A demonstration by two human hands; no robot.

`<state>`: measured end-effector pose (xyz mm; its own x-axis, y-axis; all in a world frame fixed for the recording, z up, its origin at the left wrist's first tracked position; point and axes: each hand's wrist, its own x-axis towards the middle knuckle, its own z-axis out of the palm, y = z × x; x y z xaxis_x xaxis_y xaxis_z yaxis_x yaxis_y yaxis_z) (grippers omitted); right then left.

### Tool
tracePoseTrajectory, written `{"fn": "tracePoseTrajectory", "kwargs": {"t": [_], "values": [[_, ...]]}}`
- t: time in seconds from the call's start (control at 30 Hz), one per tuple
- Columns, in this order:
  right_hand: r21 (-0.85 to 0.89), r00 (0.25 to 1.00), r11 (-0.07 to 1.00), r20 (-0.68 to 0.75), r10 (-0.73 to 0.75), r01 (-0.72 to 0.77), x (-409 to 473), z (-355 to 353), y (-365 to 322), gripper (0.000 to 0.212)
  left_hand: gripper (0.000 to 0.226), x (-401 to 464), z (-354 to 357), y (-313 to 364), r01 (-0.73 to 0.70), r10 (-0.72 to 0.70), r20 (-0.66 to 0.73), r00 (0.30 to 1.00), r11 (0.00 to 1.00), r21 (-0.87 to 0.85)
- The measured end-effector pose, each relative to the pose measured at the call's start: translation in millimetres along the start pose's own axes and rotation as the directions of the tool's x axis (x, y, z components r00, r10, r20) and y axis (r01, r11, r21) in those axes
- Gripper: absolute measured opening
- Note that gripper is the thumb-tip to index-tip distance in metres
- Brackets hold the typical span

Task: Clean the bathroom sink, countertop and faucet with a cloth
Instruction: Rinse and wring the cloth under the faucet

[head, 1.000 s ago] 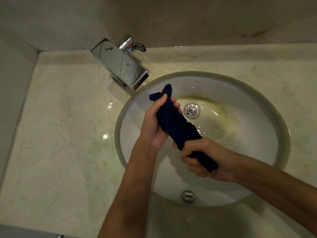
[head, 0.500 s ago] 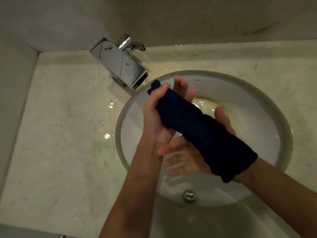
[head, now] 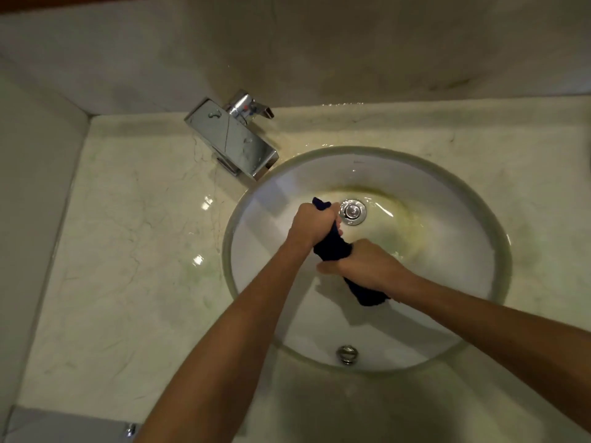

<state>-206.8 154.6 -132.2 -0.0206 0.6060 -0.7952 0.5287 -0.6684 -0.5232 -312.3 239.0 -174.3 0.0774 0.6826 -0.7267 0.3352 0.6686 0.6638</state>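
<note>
**Cloth held in both fists above the sink bowl**

The dark blue cloth [head: 332, 247] is bunched into a tight roll and lies at a slant over the left half of the sink [head: 473, 199], clear of the bowl surface as far as can be judged. Its far end protrudes as a short tuft past the far fist; its near end hangs free below the near fist.

The left hand [head: 311, 226] is closed in a fist around the far portion of the cloth, knuckles up. The right hand [head: 367, 266] is closed in a fist around the near portion, thumb side pointing left. The two fists sit close together, with a short twisted length of cloth visible between them. Both forearms enter from the near edge, bare.

The drain [head: 352, 212] lies just right of the left hand, at the bottom of the bowl. A yellowish ring of staining surrounds the drain and extends to the right. The overflow fitting [head: 347, 353] sits on the near wall of the bowl.

The chrome faucet [head: 235, 142] stands at the far left of the sink, its flat spout angled toward the bowl rim. The marble-pattern countertop [head: 128, 251] surrounds the sink and shows wet, glossy patches to the left of the bowl and along the far edge.
</note>
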Motion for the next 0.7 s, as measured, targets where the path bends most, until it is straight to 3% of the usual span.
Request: {"fn": "tracePoseTrajectory", "kwargs": {"t": [0.07, 0.13, 0.23, 0.37, 0.7], "values": [[-0.218, 0.998, 0.975, -0.04, -0.043, 0.034, 12.2, 5.9, 2.7, 0.028, 0.02, 9.5, 5.4, -4.1, 0.034, -0.005, -0.094, 0.996, 0.952, 0.305], [-0.42, 0.995, 0.906, -0.05, -0.083, 0.054, 15.4, 10.5, 0.0, 0.025, 0.015, 9.8, 8.3, -6.9, 0.087, 0.001, -0.157, 0.988, 0.826, 0.557], [-0.638, 0.986, 0.767, -0.07, -0.15, 0.072, 15.8, 15.3, -6.8, 0.017, 0.01, 5.5, 9.5, -6.4, 0.121, 0.009, -0.174, 0.985, 0.679, 0.724], [-0.708, 0.965, 0.697, -0.09, -0.248, 0.113, 10.9, 16.4, -14.7, 0.011, 0.024, -2.9, 6.0, 4.8, 0.085, 0.063, -0.142, 0.988, 0.548, 0.832], [-0.708, 0.939, 0.693, -0.135, -0.316, 0.131, -10.1, 18.1, -13.4, 0.024, 0.029, -25.7, 4.6, 17.9, 0.095, 0.089, -0.159, 0.983, 0.496, 0.863]]}}
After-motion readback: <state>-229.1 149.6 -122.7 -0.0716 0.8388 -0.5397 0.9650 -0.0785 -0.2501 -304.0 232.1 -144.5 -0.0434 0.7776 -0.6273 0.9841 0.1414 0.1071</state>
